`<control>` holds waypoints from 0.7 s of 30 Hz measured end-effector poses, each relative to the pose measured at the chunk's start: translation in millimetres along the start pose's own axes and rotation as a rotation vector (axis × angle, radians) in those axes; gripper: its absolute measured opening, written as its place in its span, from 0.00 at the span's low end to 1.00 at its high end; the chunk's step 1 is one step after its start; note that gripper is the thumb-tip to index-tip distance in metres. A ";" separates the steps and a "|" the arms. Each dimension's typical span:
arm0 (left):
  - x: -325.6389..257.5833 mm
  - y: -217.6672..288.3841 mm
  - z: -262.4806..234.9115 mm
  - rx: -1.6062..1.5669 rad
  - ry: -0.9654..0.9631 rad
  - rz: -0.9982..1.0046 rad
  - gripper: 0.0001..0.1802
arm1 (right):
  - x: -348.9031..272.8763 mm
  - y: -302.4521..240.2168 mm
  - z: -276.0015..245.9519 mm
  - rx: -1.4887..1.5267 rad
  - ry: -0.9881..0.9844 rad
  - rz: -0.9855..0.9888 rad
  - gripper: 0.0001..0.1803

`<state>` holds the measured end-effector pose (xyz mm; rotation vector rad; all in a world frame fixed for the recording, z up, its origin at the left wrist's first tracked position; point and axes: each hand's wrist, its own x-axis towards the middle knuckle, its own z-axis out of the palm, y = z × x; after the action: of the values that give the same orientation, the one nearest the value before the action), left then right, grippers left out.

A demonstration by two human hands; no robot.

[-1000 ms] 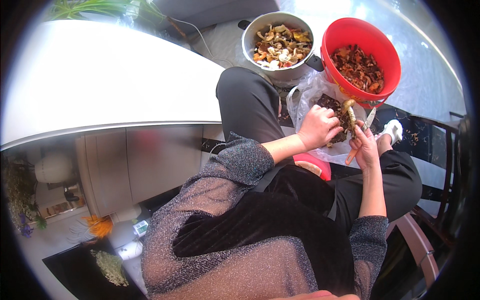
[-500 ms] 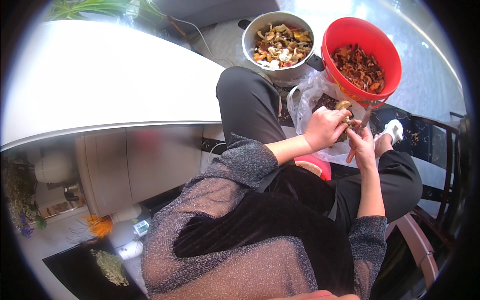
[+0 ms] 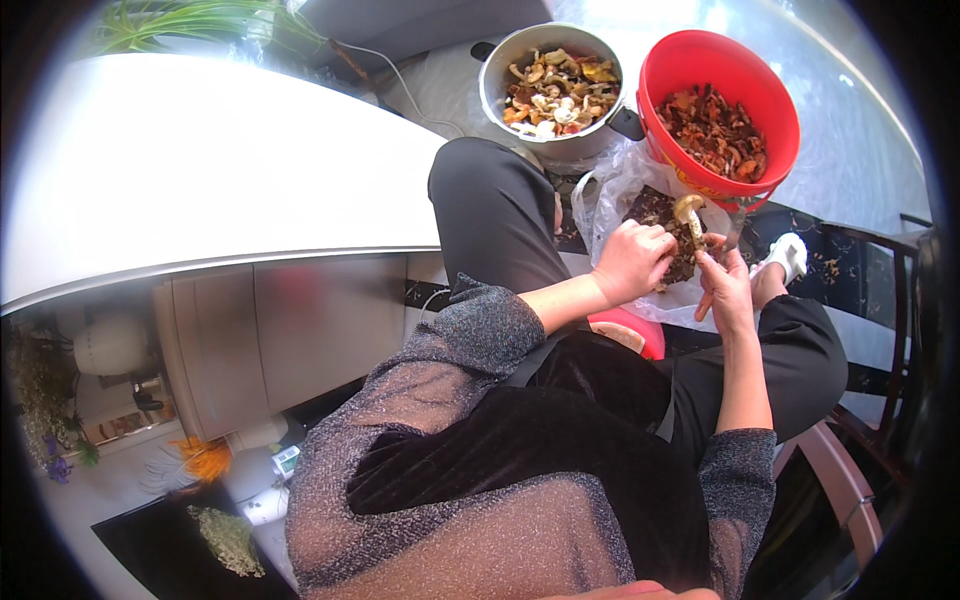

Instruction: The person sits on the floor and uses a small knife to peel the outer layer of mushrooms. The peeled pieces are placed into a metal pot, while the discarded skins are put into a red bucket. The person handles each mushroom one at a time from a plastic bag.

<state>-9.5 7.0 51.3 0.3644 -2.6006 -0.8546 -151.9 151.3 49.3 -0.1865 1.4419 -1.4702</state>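
My right hand (image 3: 728, 288) grips a mushroom (image 3: 689, 208) by the lower stem, its pale brown cap upward. A knife (image 3: 735, 230) is in the same hand, its blade pointing away from me; the handle is hidden by the fingers. Just left of the mushroom, and apart from it, is my left hand (image 3: 630, 262), its fingers curled together; whatever they hold, if anything, is too small to make out. Below both hands lies an open white plastic bag (image 3: 608, 190) with dark brown scraps in it.
A silver pot (image 3: 492, 98) of cut mushrooms stands beyond my left knee. To its right is a red bucket (image 3: 655, 75) with reddish-brown mushrooms. A white table (image 3: 250, 150) fills the left side. Dark chair bars (image 3: 900, 330) rise at the right.
My left hand has come away from the mushroom, moving left and slightly down. The mushroom now stands more upright in my right hand, with its cap and stem exposed.
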 end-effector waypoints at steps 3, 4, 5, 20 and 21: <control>-5.7 -14.3 7.3 0.044 -0.063 -0.028 0.06 | 3.6 3.0 -2.1 0.033 -0.009 -0.011 0.21; -6.4 -19.0 10.0 0.064 -0.076 -0.033 0.06 | 4.1 4.0 -3.3 0.023 -0.024 -0.039 0.21; -6.7 -22.8 12.8 0.085 -0.112 -0.052 0.06 | 4.6 4.9 -4.5 0.025 -0.027 -0.038 0.21; 5.5 3.3 24.7 -1.276 -0.005 -0.850 0.15 | 5.3 18.5 9.1 -0.110 -0.008 -0.260 0.17; 5.9 5.5 24.6 -1.323 -0.015 -0.881 0.14 | 5.8 19.8 11.0 -0.071 -0.017 -0.217 0.17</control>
<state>-25.9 21.8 38.0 1.0220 -1.2459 -2.5014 -136.2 144.7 33.2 -0.4089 1.4976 -1.5875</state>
